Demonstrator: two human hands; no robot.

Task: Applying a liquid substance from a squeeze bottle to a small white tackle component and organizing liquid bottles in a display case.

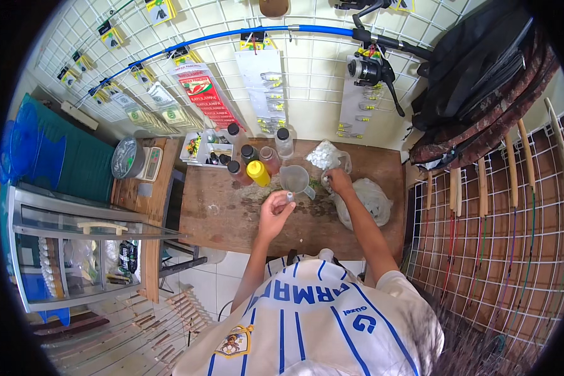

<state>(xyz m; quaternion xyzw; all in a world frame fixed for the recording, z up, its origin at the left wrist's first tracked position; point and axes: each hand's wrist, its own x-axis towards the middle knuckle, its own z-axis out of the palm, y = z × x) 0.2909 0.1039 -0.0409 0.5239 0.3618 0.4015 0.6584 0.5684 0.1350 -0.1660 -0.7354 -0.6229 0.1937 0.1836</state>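
Note:
My left hand (273,210) grips a small whitish plastic vial (290,197) between thumb and fingers, above the wooden table (225,221). Just beyond it stands a clear plastic measuring jug (293,178), its handle towards me. My right hand (340,182) is at the mouth of a clear plastic bag (343,160), beside a heap of small white pieces (323,154) that look like caps. Its fingertips are partly hidden, so whether they pinch anything is unclear. Under my right forearm lies a larger, filled translucent bag (371,204).
A yellow squeeze bottle (258,173) stands among several dark-capped bottles (284,143) behind the jug. A white divided tray (209,150) holds small bottles. Left are a digital scale (151,163) and a glass display case (89,254). A fishing rod (263,29) hangs on the wall grid.

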